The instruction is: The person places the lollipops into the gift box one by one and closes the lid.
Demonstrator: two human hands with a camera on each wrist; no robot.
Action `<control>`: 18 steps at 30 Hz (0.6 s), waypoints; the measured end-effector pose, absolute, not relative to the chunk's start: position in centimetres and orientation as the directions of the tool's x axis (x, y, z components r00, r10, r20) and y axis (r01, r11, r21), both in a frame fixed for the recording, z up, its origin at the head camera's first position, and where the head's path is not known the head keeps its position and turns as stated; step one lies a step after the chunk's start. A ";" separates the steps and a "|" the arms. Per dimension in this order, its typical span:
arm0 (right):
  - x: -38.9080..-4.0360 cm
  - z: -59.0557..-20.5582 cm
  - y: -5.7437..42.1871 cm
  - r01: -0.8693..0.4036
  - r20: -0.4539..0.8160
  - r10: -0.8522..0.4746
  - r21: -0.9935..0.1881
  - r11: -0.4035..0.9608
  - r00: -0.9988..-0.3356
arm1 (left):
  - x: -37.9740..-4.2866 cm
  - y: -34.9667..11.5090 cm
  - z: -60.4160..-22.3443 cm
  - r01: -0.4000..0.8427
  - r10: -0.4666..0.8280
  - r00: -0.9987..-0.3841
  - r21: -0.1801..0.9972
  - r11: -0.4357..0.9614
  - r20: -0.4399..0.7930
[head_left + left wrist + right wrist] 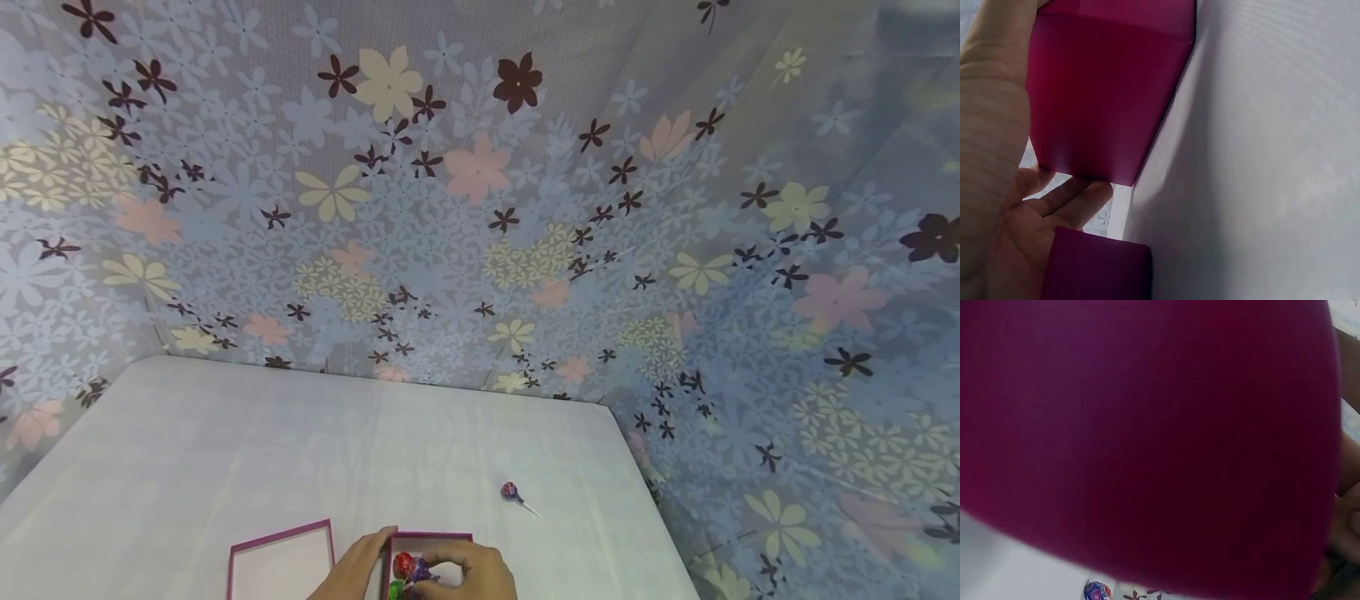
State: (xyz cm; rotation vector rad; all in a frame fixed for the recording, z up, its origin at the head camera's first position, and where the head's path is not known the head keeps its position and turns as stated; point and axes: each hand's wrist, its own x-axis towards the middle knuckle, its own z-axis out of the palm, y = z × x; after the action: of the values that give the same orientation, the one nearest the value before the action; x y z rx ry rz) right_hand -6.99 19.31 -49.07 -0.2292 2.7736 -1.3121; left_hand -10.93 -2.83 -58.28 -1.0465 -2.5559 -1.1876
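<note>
A shallow box (431, 534) with magenta sides stands at the front edge of the head view. Inside it are a red-wrapped lollipop (403, 566) and a green-wrapped one (396, 589). My left hand (355, 568) lies along the box's left side, its fingers bent round the far corner; in the left wrist view those fingers (1088, 199) touch the magenta wall (1104, 100). Reaching into the box, my right hand (480, 573) pinches a purple-wrapped lollipop (422, 570) between thumb and fingers. The box wall (1147, 437) blocks most of the right wrist view.
Left of the box is a magenta-edged lid or tray (281, 536) with a white inside. One loose lollipop (510, 491) lies on the white table (337, 450) beyond the box, to the right. Flower-patterned cloth (450, 250) hangs behind the table.
</note>
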 end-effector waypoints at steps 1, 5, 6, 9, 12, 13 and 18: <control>-7.0 -49.1 19.3 -0.116 0.004 -0.177 -0.769 0.629 -0.984 | -10.9 -2.8 -58.2 0.635 0.536 -0.755 0.628 0.450 0.378; -7.1 -49.4 19.1 -0.132 0.000 -0.201 -0.751 0.647 -0.980 | -10.9 -2.8 -58.1 0.617 0.540 -0.764 0.643 0.453 0.353; -7.1 -49.5 19.1 -0.131 -0.005 -0.203 -0.748 0.650 -0.979 | -10.9 -2.8 -58.1 0.625 0.542 -0.759 0.635 0.454 0.360; -7.1 -49.6 19.1 -0.108 -0.034 -0.196 -0.738 0.666 -0.980 | -11.0 -2.8 -58.3 0.651 0.543 -0.742 0.612 0.448 0.392; -7.2 -49.6 19.1 -0.074 -0.080 -0.190 -0.723 0.687 -0.979 | -11.0 -2.8 -58.4 0.660 0.540 -0.737 0.604 0.447 0.406; -7.2 -49.6 19.1 -0.066 -0.092 -0.187 -0.714 0.697 -0.978 | -11.0 -2.8 -58.4 0.660 0.538 -0.738 0.605 0.446 0.409; -7.7 -49.4 18.8 -0.054 -0.153 -0.198 -0.645 0.762 -0.968 | -11.0 -2.8 -58.4 0.665 0.532 -0.736 0.598 0.448 0.419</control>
State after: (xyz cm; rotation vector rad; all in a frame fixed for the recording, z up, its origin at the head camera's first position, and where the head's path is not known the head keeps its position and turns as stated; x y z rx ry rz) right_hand -7.69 18.84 -49.37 -0.1986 2.7469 -0.9958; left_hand -11.00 -2.76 -58.43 -1.0535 -2.5241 -1.1596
